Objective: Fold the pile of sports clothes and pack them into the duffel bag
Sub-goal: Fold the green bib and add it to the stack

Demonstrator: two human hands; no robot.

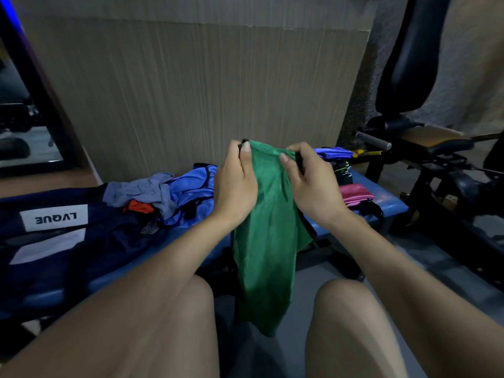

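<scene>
Nearest me I see two bare knees, and between them hangs the lower end of a green garment [266, 241], dropping toward the grey floor. Higher up, my left hand [236, 184] pinches the garment's top edge at its dark trim, thumb on the near side, and my right hand [313, 184] grips the same edge just beside it — both hands are closed on the cloth, holding it up over the front of the blue counter [381, 205]. On the counter to the left lies the dark navy duffel bag [60, 241] with a white label, and touching it is the pile — a grey piece [141, 192], something orange [139, 206] and a shiny blue garment [191, 192]. To the right of my hands lie a pink item [356, 194] and, farther back, a blue one [334, 152]; whether those are folded I cannot tell. Behind everything stands a ribbed beige wall panel [191, 91], with black gym equipment [409, 64] at far right.
</scene>
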